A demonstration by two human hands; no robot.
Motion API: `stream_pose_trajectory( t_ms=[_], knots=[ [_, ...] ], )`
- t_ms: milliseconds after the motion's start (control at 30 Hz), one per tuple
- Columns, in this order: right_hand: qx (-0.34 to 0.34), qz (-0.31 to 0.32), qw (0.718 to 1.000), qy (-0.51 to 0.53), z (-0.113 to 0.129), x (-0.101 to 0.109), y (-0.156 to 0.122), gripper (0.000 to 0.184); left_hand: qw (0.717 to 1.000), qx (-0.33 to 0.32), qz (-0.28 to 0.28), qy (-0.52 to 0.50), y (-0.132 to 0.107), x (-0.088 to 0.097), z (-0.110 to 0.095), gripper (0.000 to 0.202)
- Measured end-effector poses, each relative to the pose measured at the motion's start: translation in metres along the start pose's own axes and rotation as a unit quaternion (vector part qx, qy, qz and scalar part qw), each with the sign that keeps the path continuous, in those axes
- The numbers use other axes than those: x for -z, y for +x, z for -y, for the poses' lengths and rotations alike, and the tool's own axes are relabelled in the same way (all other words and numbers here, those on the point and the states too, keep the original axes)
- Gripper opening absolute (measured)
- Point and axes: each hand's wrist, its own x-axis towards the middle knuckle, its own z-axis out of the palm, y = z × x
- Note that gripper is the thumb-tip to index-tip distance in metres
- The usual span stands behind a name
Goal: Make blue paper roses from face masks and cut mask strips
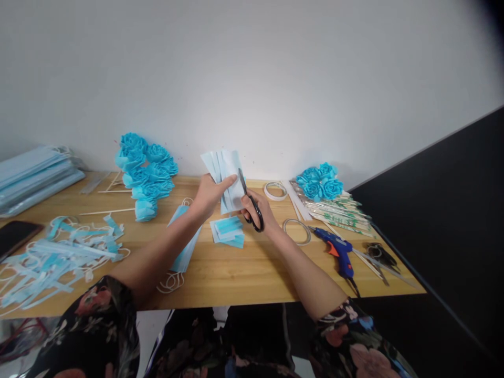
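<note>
Above the middle of the table, my left hand [212, 193] grips pale blue pleated face mask pieces [228, 170], fanned slightly apart at the top. My right hand [258, 207] is closed round black-handled scissors [258, 219], whose blades point up along the right edge of the mask material. Just below on the wood lie cut mask pieces [229, 231]. A whole face mask [185, 254] with white ear loops lies partly behind my left forearm.
Blue fabric flowers [151, 170] stand at the back left, more flowers [321, 181] on wrapped sticks [342, 212] at right. Mask scraps [63, 257], a phone [16, 236] and mask stacks [35, 178] are at left. A glue gun [338, 249] and tape roll [275, 191] lie right.
</note>
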Motion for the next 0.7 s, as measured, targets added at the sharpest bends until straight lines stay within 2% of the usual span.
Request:
stream_pose_trajectory(
  t_ms=[367,700],
  knots=[
    [-0.008,-0.002,1.0,0.009,0.0032,0.0006,-0.0014,0.051,1.0,-0.002,0.001,-0.005,0.0014,0.0016,0.0028,0.056],
    [-0.001,-0.002,1.0,-0.023,0.0013,0.0012,-0.0009,0.062,1.0,-0.001,0.015,0.002,0.0006,0.0007,0.0052,0.054]
  ],
)
